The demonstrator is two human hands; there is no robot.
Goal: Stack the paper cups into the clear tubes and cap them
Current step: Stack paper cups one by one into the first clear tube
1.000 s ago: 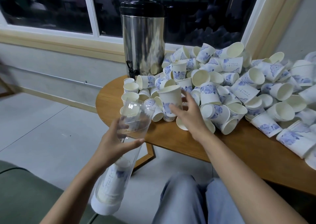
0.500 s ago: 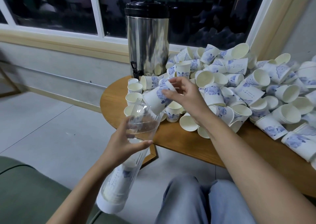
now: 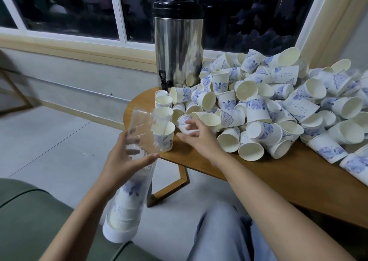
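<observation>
Stack (image 3: 127, 207) grows by one! Left hand (image 3: 124, 161) grips tube (image 3: 142, 135); right hand (image 3: 196, 139) half-curled at next cup (image 3: 183, 121), three o'clock of the tube mouth, hold unclear.

A clear tube (image 3: 141, 121) is leaning in the left centre of the frame, open mouth up, its lower end sitting in a white cap (image 3: 117, 233). Nested cups (image 3: 127, 207), white with blue flower print, are filling its lower half. Loose paper cups (image 3: 256, 109) are lying heaped on the table (image 3: 278, 173) at right, mostly tipped over, a few standing upright at the heap's left edge. One tipped cup (image 3: 184, 121) is lying near the tube.
</observation>
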